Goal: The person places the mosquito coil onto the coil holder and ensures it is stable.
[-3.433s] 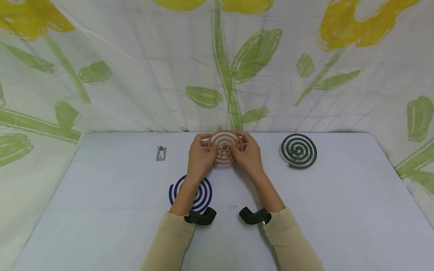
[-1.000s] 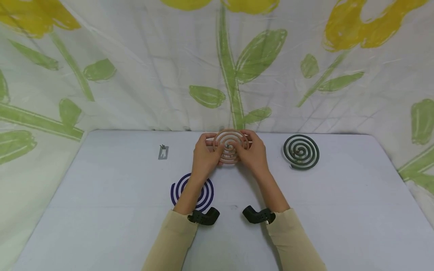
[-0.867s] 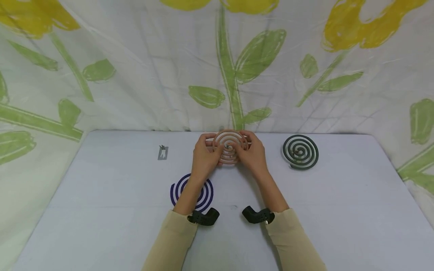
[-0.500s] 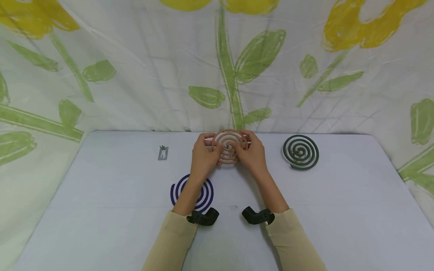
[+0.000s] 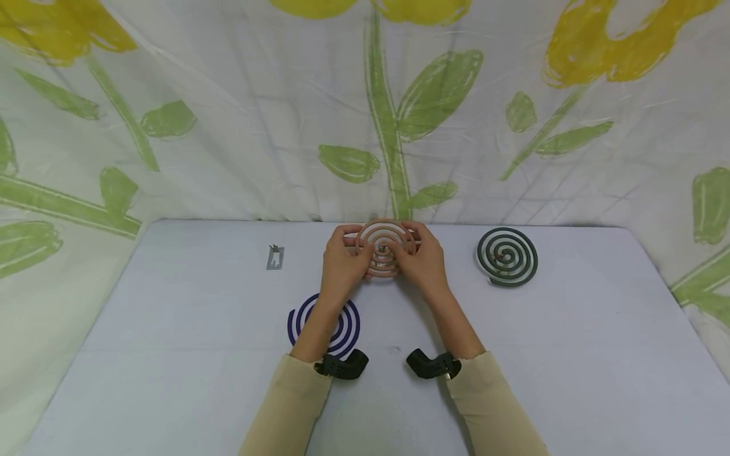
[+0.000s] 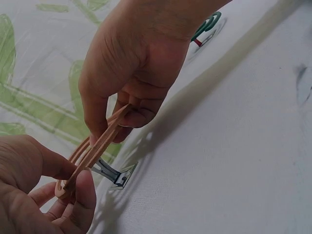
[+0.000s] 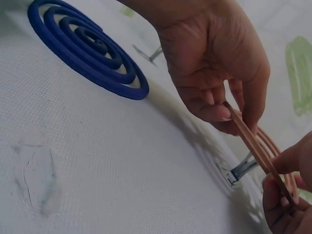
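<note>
Pinching opposite sides of a reddish-brown, flat spiral coil (image 6: pixel 100 144), both hands are staying clamped on it near the far edge of the white table (image 5: pixel 570 380). The left hand (image 5: pixel 344 266) and the right hand (image 5: pixel 424 263) are bringing their thumbs close to the coil's centre, with other fingers lying behind it. The coil is tilting up off the table between them, and a small silver metal stand (image 6: pixel 124 178) is standing just beneath, its prong reaching up to the coil. Whether the prong is gripping the spiral's centre, the fingers are hiding.

Almost nothing has been changing over the last few seconds: the head view is drifting slightly, while hands and coil are keeping the same place on the table. That seems to mean the work is pausing at a fine fitting of coil to stand, with the coil not yet standing free of the fingers.

A dark green spiral coil (image 5: pixel 505 252) is sitting to the right, apart from the hands. A dark blue spiral coil (image 7: pixel 100 47) is lying under the left forearm, and a second, flat silver metal stand (image 5: pixel 274 267) is resting farther back on the left.
</note>
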The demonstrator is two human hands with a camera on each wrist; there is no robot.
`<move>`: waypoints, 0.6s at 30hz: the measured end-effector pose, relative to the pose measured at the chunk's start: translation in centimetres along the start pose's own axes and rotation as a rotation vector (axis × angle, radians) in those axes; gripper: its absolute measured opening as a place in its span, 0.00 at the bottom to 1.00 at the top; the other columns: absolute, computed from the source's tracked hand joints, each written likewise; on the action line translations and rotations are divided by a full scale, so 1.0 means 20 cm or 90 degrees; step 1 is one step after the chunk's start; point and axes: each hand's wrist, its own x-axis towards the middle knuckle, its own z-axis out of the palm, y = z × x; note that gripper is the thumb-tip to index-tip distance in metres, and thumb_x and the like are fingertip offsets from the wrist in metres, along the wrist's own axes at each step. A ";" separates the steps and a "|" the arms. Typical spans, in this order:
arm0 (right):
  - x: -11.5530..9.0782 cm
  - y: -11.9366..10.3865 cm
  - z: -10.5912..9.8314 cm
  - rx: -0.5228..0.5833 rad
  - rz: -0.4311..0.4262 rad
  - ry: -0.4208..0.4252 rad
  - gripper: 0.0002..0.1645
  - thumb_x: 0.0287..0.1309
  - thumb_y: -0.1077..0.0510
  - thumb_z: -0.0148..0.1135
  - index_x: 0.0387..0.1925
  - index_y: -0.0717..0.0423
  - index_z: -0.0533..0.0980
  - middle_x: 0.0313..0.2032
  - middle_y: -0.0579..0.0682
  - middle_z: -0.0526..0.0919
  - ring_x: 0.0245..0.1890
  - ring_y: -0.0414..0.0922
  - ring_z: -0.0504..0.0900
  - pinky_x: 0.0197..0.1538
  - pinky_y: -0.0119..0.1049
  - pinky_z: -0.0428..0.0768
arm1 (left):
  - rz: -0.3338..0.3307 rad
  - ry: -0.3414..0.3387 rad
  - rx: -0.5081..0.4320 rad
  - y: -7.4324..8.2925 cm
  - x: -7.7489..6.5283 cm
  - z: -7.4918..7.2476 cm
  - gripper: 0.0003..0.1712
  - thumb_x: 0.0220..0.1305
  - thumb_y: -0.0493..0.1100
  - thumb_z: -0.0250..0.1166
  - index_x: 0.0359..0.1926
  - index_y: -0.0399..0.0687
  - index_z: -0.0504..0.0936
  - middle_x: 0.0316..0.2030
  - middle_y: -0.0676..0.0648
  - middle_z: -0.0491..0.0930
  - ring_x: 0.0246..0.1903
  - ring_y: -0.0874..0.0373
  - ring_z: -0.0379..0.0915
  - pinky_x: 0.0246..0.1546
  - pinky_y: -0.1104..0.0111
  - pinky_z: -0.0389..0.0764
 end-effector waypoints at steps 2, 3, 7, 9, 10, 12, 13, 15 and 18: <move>0.00 0.00 0.00 0.000 -0.002 0.000 0.31 0.65 0.56 0.74 0.67 0.56 0.77 0.54 0.64 0.85 0.41 0.57 0.86 0.37 0.31 0.78 | 0.000 0.000 0.003 0.00 0.00 0.00 0.26 0.67 0.36 0.68 0.65 0.43 0.76 0.47 0.36 0.84 0.22 0.54 0.83 0.16 0.66 0.86; 0.00 0.00 0.00 0.000 -0.003 0.001 0.31 0.65 0.56 0.74 0.67 0.57 0.77 0.53 0.64 0.85 0.41 0.57 0.86 0.37 0.31 0.78 | 0.000 0.000 0.004 0.00 0.00 0.00 0.26 0.67 0.36 0.68 0.65 0.43 0.76 0.47 0.36 0.84 0.22 0.55 0.83 0.16 0.66 0.86; 0.00 0.01 0.00 -0.002 -0.002 0.001 0.31 0.65 0.56 0.74 0.68 0.57 0.77 0.53 0.64 0.85 0.41 0.57 0.86 0.37 0.32 0.79 | -0.004 -0.001 0.006 0.00 0.00 0.00 0.26 0.67 0.36 0.69 0.65 0.43 0.76 0.47 0.37 0.84 0.22 0.55 0.83 0.17 0.65 0.86; 0.00 0.01 0.00 -0.003 -0.001 0.001 0.31 0.65 0.56 0.74 0.68 0.56 0.77 0.54 0.63 0.85 0.42 0.57 0.87 0.37 0.31 0.79 | -0.006 -0.001 0.003 0.00 0.00 0.00 0.26 0.67 0.37 0.69 0.65 0.43 0.76 0.47 0.37 0.84 0.22 0.56 0.83 0.17 0.65 0.86; 0.00 0.01 0.00 -0.003 0.000 0.001 0.31 0.65 0.56 0.74 0.67 0.56 0.77 0.54 0.63 0.85 0.42 0.58 0.87 0.37 0.31 0.79 | -0.007 -0.001 0.002 0.00 0.00 0.00 0.26 0.67 0.36 0.69 0.65 0.44 0.76 0.47 0.37 0.84 0.22 0.56 0.83 0.17 0.65 0.86; 0.01 0.01 0.01 -0.003 -0.001 0.001 0.31 0.65 0.56 0.74 0.67 0.56 0.77 0.54 0.63 0.85 0.42 0.58 0.87 0.37 0.31 0.79 | -0.008 0.001 0.001 0.00 0.00 0.00 0.26 0.67 0.36 0.69 0.65 0.44 0.76 0.47 0.36 0.84 0.21 0.57 0.82 0.17 0.66 0.86; 0.01 0.01 0.01 -0.003 -0.002 0.001 0.31 0.65 0.56 0.74 0.67 0.56 0.77 0.54 0.63 0.85 0.42 0.58 0.87 0.37 0.31 0.79 | -0.008 0.001 0.001 0.01 0.00 0.00 0.26 0.67 0.36 0.69 0.65 0.44 0.76 0.47 0.36 0.84 0.21 0.57 0.82 0.17 0.66 0.86; 0.01 0.01 0.01 -0.004 -0.005 0.003 0.31 0.65 0.56 0.74 0.67 0.57 0.77 0.54 0.64 0.86 0.42 0.58 0.87 0.38 0.31 0.80 | -0.009 0.002 0.001 0.01 0.00 0.00 0.26 0.67 0.36 0.69 0.65 0.44 0.76 0.47 0.37 0.84 0.21 0.58 0.82 0.16 0.66 0.86; 0.01 0.01 0.01 -0.005 -0.005 0.006 0.31 0.64 0.56 0.74 0.67 0.56 0.77 0.54 0.64 0.86 0.42 0.58 0.87 0.39 0.32 0.80 | -0.007 0.003 0.000 0.00 0.00 0.01 0.26 0.67 0.36 0.69 0.65 0.44 0.76 0.47 0.37 0.84 0.22 0.56 0.82 0.16 0.66 0.85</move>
